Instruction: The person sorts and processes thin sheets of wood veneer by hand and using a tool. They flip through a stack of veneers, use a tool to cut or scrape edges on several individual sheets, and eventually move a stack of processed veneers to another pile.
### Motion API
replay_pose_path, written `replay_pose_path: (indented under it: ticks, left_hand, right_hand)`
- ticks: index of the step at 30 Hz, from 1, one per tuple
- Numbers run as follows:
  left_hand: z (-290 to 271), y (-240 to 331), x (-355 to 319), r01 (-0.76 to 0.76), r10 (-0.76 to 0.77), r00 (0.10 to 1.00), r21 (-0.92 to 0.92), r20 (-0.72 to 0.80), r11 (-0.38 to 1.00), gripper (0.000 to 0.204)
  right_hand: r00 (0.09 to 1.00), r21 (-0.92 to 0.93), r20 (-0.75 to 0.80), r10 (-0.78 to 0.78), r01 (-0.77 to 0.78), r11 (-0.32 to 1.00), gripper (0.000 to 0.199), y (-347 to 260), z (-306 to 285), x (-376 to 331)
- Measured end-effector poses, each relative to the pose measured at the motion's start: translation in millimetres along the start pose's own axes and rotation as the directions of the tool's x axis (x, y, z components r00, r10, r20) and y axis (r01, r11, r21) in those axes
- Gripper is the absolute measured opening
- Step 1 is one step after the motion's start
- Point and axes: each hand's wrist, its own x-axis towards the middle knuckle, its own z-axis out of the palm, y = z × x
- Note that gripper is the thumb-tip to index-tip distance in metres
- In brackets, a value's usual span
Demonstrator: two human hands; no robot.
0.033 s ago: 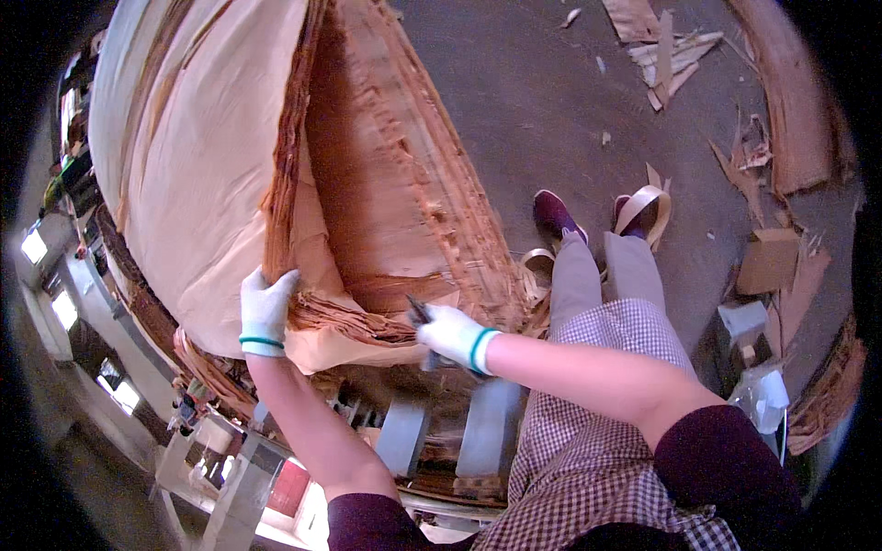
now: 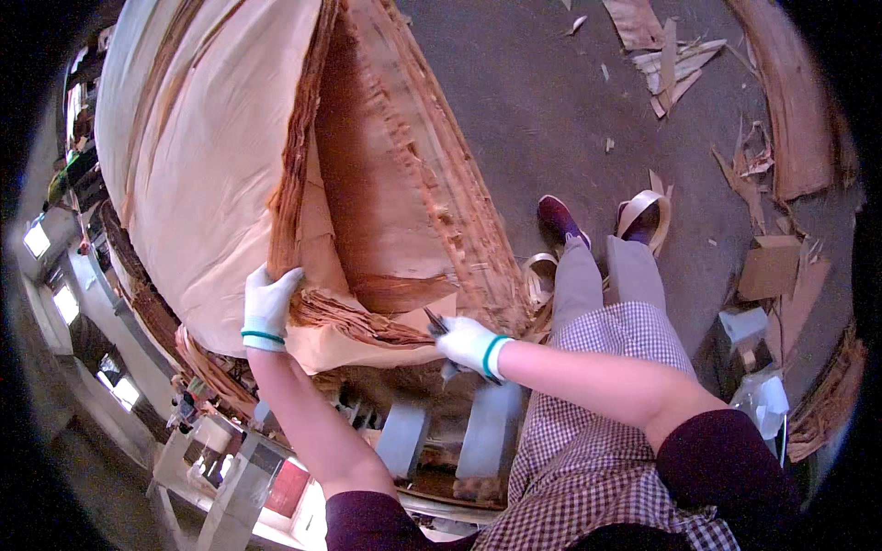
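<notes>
A tall stack of thin, pale brown veneer sheets [image 2: 211, 165] fills the upper left. A thick bunch of them is lifted on edge, baring reddish sheets [image 2: 386, 184] underneath. My left hand [image 2: 266, 308], in a white glove with a green cuff band, grips the lower edge of the lifted bunch. My right hand [image 2: 470, 344], gloved the same way, is closed on a small dark tool [image 2: 436, 323]. The tool's tip touches the ragged edge of the sheets at the stack's near corner [image 2: 386, 331]. I cannot tell what kind of tool it is.
Two grey metal beams [image 2: 491, 427] run under the stack's near end. My legs and dark red shoes [image 2: 556, 219] stand on a grey floor [image 2: 551, 101] strewn with veneer scraps [image 2: 671, 64]. A cardboard box [image 2: 770, 266] and curled strips [image 2: 643, 209] lie to the right.
</notes>
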Motion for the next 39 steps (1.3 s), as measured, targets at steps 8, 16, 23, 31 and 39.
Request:
replay_pose_path:
  ticks: [8,16,23,31,39]
  left_hand:
    - [-18.1,6.9,6.7,-0.079,0.077,0.997,0.063,0.031,0.995,0.018]
    - [14.3,-4.8,-32.9,-0.138,0.232,0.957,0.432,-0.172,0.891,0.018]
    - [-2.6,21.1,-44.4,-0.107,0.185,0.964,0.358,-0.191,0.927,0.015]
    - [-17.0,63.1,-52.2,0.128,-0.070,0.978,0.303,-0.195,0.944,0.024]
    - [8.2,43.5,-50.3,0.301,-0.296,0.953,0.353,-0.069,0.886,0.031]
  right_hand:
    - [0.898,-0.399,0.418,0.141,0.042,0.916,0.031,-3.9,31.8,-52.1]
    - [0.935,-0.228,-0.329,-0.134,0.059,0.972,0.019,-105.6,-35.2,-83.9]
    - [0.853,-0.015,-0.413,-0.317,0.342,0.940,0.029,-278.9,-81.1,-38.8]
    - [0.752,0.037,-0.468,-0.464,0.541,0.840,0.063,-495.4,-125.3,107.7]
    - [0.727,0.051,-0.491,-0.479,0.573,0.818,0.083,-680.6,-186.5,182.6]
